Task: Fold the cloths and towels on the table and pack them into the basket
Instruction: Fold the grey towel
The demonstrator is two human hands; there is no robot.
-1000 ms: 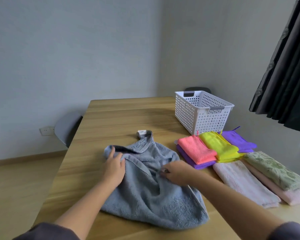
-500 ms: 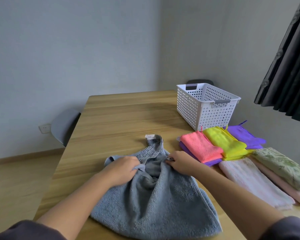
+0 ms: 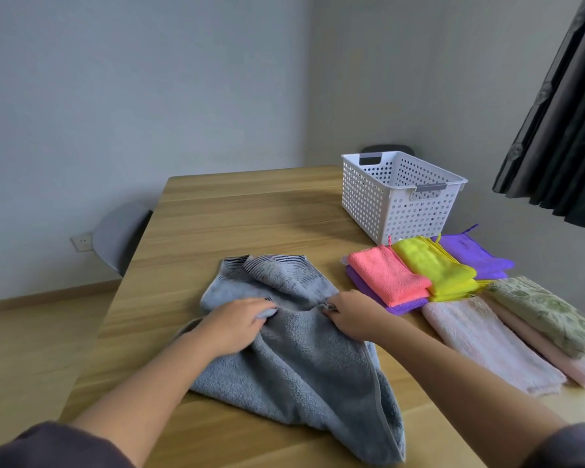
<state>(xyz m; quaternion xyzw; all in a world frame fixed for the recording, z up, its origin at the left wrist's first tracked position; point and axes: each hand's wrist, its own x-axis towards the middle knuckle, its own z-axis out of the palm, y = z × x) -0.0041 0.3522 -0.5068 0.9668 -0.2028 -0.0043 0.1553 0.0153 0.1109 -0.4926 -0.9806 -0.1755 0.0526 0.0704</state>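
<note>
Grip: left hand [image 3: 235, 324] and right hand [image 3: 352, 317] pinching bunched folds of the grey towel [image 3: 294, 366], fingers curled
Towel: crumpled on near middle of table [image 3: 233, 214]
Right of it: folded pink cloth [image 3: 389, 278], yellow cloth [image 3: 433, 265], purple cloth [image 3: 470, 256], side by side
Basket [image 3: 379, 197]: upright, just beyond those cloths, which lie between towel and basket

My left hand [image 3: 237, 324] lay knuckles up, its fingers curled and bunching a fold of the blue-grey towel [image 3: 294, 366]. My right hand [image 3: 352, 315] sat near it, fingertips pinching the same towel. My left forearm [image 3: 142, 386] and right forearm [image 3: 453, 376] reached forward bare, converging, the hands close but apart
</note>
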